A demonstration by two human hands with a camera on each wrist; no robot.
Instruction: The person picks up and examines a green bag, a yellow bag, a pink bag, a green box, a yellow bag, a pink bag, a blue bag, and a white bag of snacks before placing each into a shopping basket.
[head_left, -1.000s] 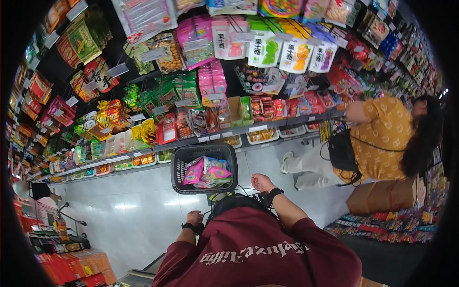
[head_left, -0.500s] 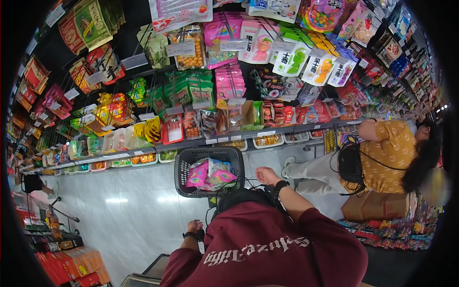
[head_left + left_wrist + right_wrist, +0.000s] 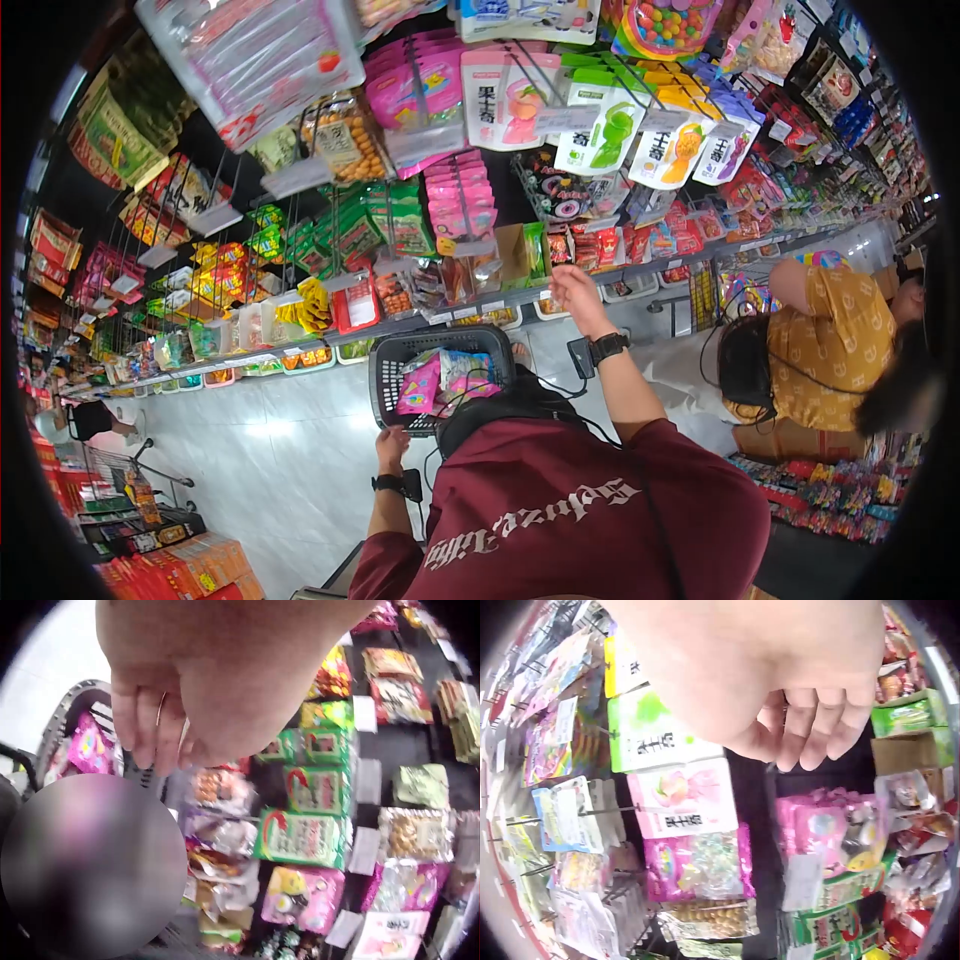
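My right hand (image 3: 580, 298) is raised toward the shelf, fingers loosely curled and holding nothing. In the right wrist view it hangs in front of hanging snack packs, near a pink-and-white peach pouch (image 3: 682, 796) and pink bags (image 3: 832, 832). My left hand (image 3: 392, 446) is low beside a dark plastic shopping basket (image 3: 384, 385), its fingertips close to the basket's near left corner. Nothing shows between its relaxed fingers in the left wrist view. Several pink snack bags (image 3: 418, 386) lie inside the basket, which stands in front of my waist.
A long shelf edge (image 3: 400, 328) runs across, with trays below and packs on hooks above. To my right stands a person in a yellow patterned shirt (image 3: 830, 340), next to a cardboard box (image 3: 800, 441). A cart (image 3: 125, 470) is at far left on the tiled floor (image 3: 270, 440).
My right hand has risen forward from beside the basket toward the shelf. My left hand has moved up closer to the basket. The view has come nearer the shelf.
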